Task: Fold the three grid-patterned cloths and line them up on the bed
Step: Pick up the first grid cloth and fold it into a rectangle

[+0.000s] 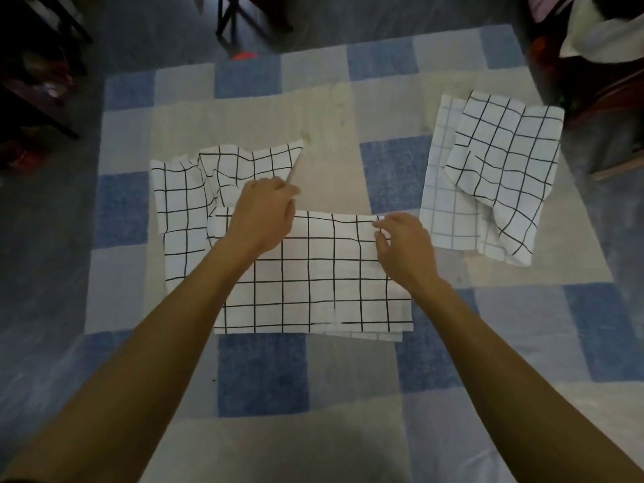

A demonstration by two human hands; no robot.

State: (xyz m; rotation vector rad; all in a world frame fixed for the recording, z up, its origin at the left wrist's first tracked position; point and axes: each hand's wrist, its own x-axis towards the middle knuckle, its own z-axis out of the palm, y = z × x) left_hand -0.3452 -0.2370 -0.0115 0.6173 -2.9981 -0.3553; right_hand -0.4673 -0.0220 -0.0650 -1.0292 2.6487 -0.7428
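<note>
Three white cloths with black grid lines lie on the bed. The middle cloth (313, 284) is folded into a flat rectangle in front of me. My left hand (261, 214) grips its far left edge. My right hand (404, 249) pinches its far right corner. Partly under the middle cloth, to the left, a second cloth (195, 190) lies rumpled. The third cloth (495, 169) lies apart at the right, loosely folded with one flap turned over.
The bed carries a blue, grey and cream checked cover (265, 371). Dark furniture legs (230, 15) stand beyond its far edge, a dark table (31, 81) at the far left, and a chair with white cloth (606, 33) at the far right.
</note>
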